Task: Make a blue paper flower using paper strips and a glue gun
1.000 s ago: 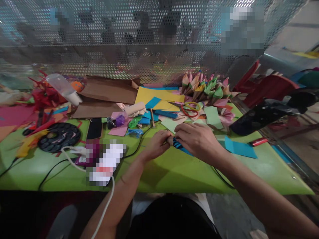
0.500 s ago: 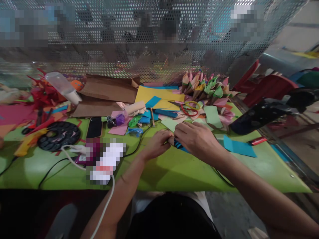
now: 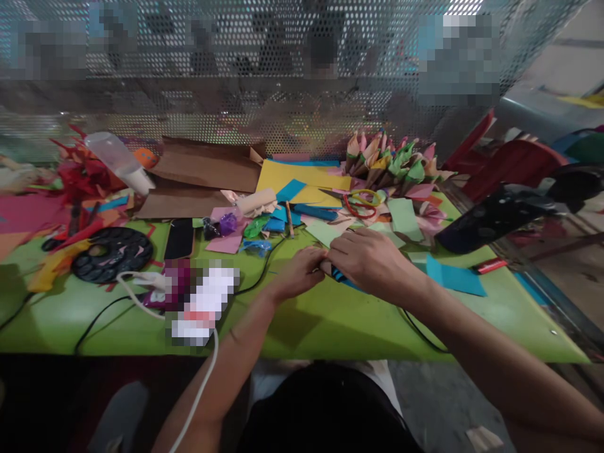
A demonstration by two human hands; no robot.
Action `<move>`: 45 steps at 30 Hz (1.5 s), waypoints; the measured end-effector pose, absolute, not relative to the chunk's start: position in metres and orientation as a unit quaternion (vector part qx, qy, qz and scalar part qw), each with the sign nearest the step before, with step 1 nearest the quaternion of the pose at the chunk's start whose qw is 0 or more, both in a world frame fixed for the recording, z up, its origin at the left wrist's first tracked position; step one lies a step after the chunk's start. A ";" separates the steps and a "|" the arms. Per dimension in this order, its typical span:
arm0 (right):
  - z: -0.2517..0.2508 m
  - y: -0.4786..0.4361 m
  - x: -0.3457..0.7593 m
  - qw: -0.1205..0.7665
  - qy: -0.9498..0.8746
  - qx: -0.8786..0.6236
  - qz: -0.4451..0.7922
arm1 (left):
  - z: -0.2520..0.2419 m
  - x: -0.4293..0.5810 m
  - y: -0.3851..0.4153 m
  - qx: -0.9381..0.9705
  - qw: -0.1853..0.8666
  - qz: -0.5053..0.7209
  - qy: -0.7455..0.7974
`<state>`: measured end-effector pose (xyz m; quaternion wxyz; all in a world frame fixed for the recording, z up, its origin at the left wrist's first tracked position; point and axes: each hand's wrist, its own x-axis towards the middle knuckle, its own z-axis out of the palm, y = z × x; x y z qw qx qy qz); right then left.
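Observation:
At the middle of the green table (image 3: 306, 327), my left hand (image 3: 302, 274) and my right hand (image 3: 372, 261) meet, both with fingers closed. Between them is a small brown and blue piece with dark stripes (image 3: 336, 273), apparently paper. My left fingers pinch its brown end, while my right hand covers most of the rest, so its full shape is hidden. Some blue shows under my right palm. Just beyond my hands lie pale green paper (image 3: 321, 231) and scissors with red and yellow handles (image 3: 361, 204).
A bundle of paper cones (image 3: 389, 157) stands behind, near yellow sheets (image 3: 302, 179) and brown paper (image 3: 207, 167). To the left are a phone (image 3: 180, 238), a black palette (image 3: 113, 255), a yellow glue gun (image 3: 56, 267) and cables. A dark bottle (image 3: 486, 217) lies at right near blue paper (image 3: 455, 277).
My right hand has shifted slightly left and turned a little over the striped piece, so less of its stripes shows. My left hand stays at its end. The camera view has moved slightly.

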<state>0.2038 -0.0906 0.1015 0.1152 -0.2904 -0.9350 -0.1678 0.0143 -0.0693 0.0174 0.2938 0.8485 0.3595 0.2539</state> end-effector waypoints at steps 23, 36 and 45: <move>0.121 -0.088 0.221 0.200 -0.914 -0.352 0.001 | 0.018 0.012 -0.066 0.818 0.331 0.305 0.360; 0.105 -0.098 0.213 0.189 -0.916 -0.348 -0.058 | 0.014 0.012 -0.065 0.836 0.260 0.316 0.365; 0.107 -0.099 0.207 0.141 -0.926 -0.325 -0.134 | 0.011 0.012 -0.064 0.846 0.259 0.301 0.357</move>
